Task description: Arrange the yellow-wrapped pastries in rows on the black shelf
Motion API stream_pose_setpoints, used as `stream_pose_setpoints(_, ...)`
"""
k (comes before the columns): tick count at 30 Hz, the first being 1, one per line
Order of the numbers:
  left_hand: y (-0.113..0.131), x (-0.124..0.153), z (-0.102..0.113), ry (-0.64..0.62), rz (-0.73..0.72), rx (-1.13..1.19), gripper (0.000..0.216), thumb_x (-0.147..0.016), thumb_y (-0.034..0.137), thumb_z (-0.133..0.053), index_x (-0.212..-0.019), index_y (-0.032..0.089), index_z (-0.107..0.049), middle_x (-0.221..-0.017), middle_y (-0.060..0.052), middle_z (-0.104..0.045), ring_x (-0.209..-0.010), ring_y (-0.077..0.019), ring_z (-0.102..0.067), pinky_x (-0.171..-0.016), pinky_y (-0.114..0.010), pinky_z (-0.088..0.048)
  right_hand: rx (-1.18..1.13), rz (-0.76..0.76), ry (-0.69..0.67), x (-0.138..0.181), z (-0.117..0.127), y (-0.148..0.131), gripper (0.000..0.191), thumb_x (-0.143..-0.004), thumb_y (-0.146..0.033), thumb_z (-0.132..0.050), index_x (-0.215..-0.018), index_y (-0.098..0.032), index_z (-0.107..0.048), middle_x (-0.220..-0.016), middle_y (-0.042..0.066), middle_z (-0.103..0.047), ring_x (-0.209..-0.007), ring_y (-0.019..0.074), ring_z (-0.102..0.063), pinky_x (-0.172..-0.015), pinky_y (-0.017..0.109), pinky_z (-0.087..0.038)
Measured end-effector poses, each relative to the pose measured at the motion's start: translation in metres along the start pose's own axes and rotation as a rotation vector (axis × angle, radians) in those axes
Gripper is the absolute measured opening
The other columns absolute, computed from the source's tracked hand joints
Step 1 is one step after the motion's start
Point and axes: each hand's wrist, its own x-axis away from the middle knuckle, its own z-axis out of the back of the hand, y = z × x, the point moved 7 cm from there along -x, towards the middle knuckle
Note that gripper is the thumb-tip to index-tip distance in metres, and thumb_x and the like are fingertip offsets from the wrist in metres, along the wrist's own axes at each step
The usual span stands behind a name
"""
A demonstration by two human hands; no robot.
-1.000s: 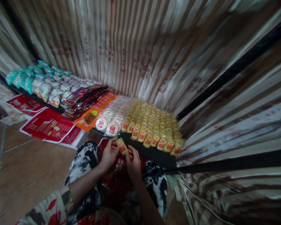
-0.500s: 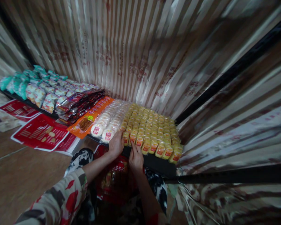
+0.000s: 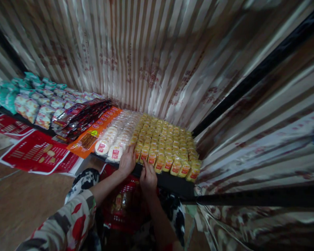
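Note:
Rows of small yellow wrapped snack packets (image 3: 159,160) stand closely packed on the right part of a black shelf (image 3: 172,184). At their front left corner, the stretched fingers of my left hand (image 3: 127,162) lie against the side of the end packets. My right hand (image 3: 148,177) is just in front of the front row. Its index finger points up and touches the lower front of a packet, while the other fingers are partly curled. Neither hand visibly lifts anything. White round wrapped cakes (image 3: 114,152) in clear plastic lie directly left of my left hand.
Further left are an orange snack bag (image 3: 89,137), dark red shiny packets (image 3: 78,120), and white (image 3: 44,111) and teal packets (image 3: 9,97). Red printed bags (image 3: 39,151) hang below the shelf. A red bag (image 3: 122,205) sits between my knees. Striped curtain (image 3: 136,52) and black poles (image 3: 251,76) enclose the shelf.
The whole view has shifted, so the shelf goods and both hands appear a little further left. My hands stay at the same front left corner of the yellow packets.

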Motion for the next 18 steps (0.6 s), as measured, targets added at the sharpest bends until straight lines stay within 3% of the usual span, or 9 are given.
stream_pose_setpoints(3,-0.004,0.006,-0.001,0.056,-0.005,0.054,0.039,-0.083,0.013,-0.039,-0.122,0.015,-0.040,-0.114,-0.010,-0.051,-0.110,-0.0197,-0.048,-0.095,-0.034,-0.041,0.001,-0.022,0.001,0.000,-0.001,0.002,0.044,-0.088,-0.020,-0.028,-0.126,-0.013,-0.048,-0.104,0.012,-0.062,-0.097,0.0182,-0.055,-0.090,0.033,-0.042)
stream_pose_setpoints(8,-0.007,0.010,-0.005,0.035,-0.025,0.061,0.024,-0.083,0.015,-0.043,-0.107,0.018,-0.047,-0.102,-0.007,-0.053,-0.102,-0.0181,-0.051,-0.091,-0.032,-0.043,0.045,-0.065,-0.030,0.001,-0.008,0.009,0.047,-0.088,-0.021,-0.026,-0.130,-0.012,-0.044,-0.104,0.013,-0.061,-0.097,0.0192,-0.054,-0.091,0.035,-0.041)
stream_pose_setpoints(18,-0.005,0.009,-0.008,0.053,-0.075,0.023,0.028,-0.084,0.015,-0.044,-0.112,0.018,-0.046,-0.109,-0.008,-0.055,-0.103,-0.0189,-0.053,-0.091,-0.034,-0.045,0.094,0.007,0.031,-0.001,-0.003,0.000,0.045,-0.087,-0.018,-0.028,-0.129,-0.012,-0.044,-0.090,0.011,-0.062,-0.087,0.0180,-0.056,-0.085,0.034,-0.045)
